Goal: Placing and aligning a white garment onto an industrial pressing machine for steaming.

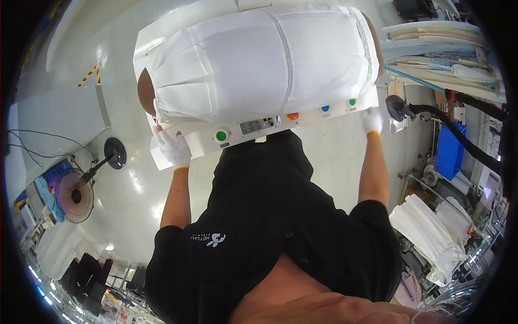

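White cloth (pixel 243 62) with grey strips across it is stretched over a rounded form on a white machine. Brown ends (pixel 145 94) of the form stick out past the cloth. My left hand (pixel 172 148), in a white glove with a yellow cuff, lies on the machine's left front corner, just below the cloth's edge. Its fingers are apart and nothing shows in them. By the machine's right end is my right hand (pixel 372 121), gloved the same way; its fingers are smeared and partly lost against the pale floor. Whether it touches the machine I cannot tell.
The machine's front panel carries a green button (pixel 221 136), a small control panel (pixel 258 126), a red button (pixel 292 116) and a blue button (pixel 325 108). A fan (pixel 75 195) stands at left. Stacked fabric (pixel 437 51) and a black hose (pixel 458 121) are at right.
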Tool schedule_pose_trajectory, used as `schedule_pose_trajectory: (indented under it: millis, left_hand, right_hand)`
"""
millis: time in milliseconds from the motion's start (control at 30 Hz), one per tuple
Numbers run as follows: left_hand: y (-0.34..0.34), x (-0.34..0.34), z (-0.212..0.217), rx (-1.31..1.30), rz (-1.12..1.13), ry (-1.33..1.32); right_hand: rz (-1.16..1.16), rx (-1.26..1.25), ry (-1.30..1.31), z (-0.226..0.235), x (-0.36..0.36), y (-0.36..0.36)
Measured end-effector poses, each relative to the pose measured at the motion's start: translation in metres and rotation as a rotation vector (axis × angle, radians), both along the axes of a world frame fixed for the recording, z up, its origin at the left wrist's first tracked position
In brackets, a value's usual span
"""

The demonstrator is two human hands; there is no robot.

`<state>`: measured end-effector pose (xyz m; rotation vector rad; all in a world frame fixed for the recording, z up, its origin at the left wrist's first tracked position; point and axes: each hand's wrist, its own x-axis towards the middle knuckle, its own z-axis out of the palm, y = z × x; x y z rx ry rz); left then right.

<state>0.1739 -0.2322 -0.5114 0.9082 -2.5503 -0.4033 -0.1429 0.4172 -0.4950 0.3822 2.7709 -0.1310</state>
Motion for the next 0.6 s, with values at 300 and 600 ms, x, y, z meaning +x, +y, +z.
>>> schedule_pose_trajectory:
  millis: [300,600]
  left_hand:
    - [-0.012,0.071,-0.051,0.083,0.022,-0.141]
    - [0.006,0.096,-0.04,0.328,0.164,-0.408]
  right_hand:
    - [0.269,-0.381,-1.1,-0.08,0.246,-0.08]
    - [0.165,-0.574,-0.368,-0.144,0.304,-0.086]
